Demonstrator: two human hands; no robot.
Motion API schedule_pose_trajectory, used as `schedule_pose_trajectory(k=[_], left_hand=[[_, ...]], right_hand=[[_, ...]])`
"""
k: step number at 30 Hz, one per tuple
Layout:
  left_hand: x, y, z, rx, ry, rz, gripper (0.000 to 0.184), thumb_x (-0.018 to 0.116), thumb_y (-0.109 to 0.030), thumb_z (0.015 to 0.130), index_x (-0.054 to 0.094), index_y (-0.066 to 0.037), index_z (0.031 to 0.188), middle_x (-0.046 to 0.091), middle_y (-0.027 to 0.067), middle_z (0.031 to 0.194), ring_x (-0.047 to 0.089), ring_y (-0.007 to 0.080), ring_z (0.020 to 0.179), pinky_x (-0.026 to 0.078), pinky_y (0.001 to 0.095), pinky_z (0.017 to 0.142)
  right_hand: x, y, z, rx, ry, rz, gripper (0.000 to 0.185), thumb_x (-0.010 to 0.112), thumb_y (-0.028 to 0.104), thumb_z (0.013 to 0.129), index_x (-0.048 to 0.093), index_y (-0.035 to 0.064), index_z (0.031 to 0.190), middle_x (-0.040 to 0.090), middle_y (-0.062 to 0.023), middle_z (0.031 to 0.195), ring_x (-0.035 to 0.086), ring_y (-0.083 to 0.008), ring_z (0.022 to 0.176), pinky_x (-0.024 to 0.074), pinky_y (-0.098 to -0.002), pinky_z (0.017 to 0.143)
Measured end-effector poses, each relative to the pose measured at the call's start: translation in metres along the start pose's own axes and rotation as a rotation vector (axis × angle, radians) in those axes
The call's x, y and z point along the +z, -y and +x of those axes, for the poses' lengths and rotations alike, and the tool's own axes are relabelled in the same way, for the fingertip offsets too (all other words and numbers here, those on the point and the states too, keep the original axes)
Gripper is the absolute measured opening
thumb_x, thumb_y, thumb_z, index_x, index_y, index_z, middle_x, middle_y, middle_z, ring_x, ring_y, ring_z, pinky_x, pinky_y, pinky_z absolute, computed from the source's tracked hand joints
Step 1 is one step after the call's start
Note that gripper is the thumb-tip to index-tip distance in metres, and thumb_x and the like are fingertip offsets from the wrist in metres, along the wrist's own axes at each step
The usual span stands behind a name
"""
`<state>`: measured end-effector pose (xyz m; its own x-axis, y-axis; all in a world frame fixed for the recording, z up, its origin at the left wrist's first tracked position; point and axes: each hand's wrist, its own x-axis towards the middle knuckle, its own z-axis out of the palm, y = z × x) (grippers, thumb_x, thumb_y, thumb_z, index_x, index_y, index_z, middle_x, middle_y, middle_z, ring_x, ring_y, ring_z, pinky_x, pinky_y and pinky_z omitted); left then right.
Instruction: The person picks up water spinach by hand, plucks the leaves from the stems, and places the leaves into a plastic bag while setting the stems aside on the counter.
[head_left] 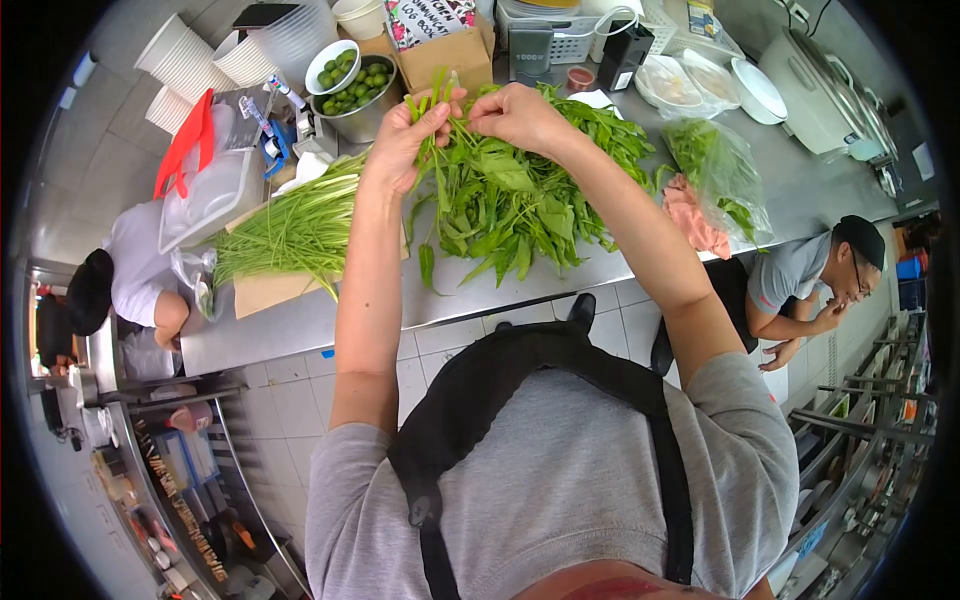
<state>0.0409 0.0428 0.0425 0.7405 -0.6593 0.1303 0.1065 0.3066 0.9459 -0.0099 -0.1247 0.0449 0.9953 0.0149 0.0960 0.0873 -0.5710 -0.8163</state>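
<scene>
A large pile of leafy greens (510, 200) with long stems, looking like water spinach, lies on the steel counter in front of me. My left hand (408, 140) is closed around a small bunch of green stems, whose cut ends stick up past the fingers. Close beside it, my right hand (520, 118) is pinched at the leafy side of the same bunch, above the pile; its fingertips partly hide what they grip. To the left of my left forearm, long thin green stalks (295, 225) like chives rest on brown cardboard (270, 292).
Behind my hands stand a metal pot of green limes (365, 95), a cardboard box (455, 60) and a black box (625, 55). A plastic bag of greens (720, 175) and pink cloth (693, 215) lie right. One person (800, 285) is at the right, another (140, 265) at the left.
</scene>
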Motion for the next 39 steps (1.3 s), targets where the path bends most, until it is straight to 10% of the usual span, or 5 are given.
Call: schedule_pose_trajectory(k=[5,33,39], left_hand=[[-0.007,0.005,0.004,0.026,0.003,0.02,0.022,0.06,-0.015,0.078,0.059,-0.002,0.095,0.058,0.0002,0.078,0.046,0.0044,0.062,0.037,0.0181,0.055],[-0.005,0.015,0.013,0.185,-0.177,-0.011,0.016,0.051,-0.021,0.084,0.057,-0.006,0.084,0.058,0.002,0.078,0.048,0.0067,0.065,0.037,0.0201,0.057],[-0.024,0.015,-0.007,0.316,-0.446,-0.043,0.013,0.051,-0.018,0.084,0.056,-0.006,0.081,0.056,0.0005,0.073,0.045,0.0065,0.06,0.035,0.0199,0.054]], right_hand=[[-0.003,-0.001,-0.002,-0.028,-0.119,-0.112,0.019,0.062,0.021,0.064,0.065,0.0076,0.077,0.062,-0.009,0.07,0.059,-0.0205,0.063,0.0455,-0.0296,0.064],[-0.003,-0.007,0.017,-0.054,-0.135,-0.317,0.016,0.06,0.024,0.067,0.066,0.0133,0.078,0.061,-0.0135,0.075,0.06,-0.0301,0.071,0.0469,-0.036,0.067],[-0.02,-0.023,0.022,0.163,-0.15,-0.909,0.016,0.053,0.009,0.069,0.063,0.0011,0.079,0.062,-0.0167,0.081,0.06,-0.0311,0.078,0.0481,-0.037,0.07]])
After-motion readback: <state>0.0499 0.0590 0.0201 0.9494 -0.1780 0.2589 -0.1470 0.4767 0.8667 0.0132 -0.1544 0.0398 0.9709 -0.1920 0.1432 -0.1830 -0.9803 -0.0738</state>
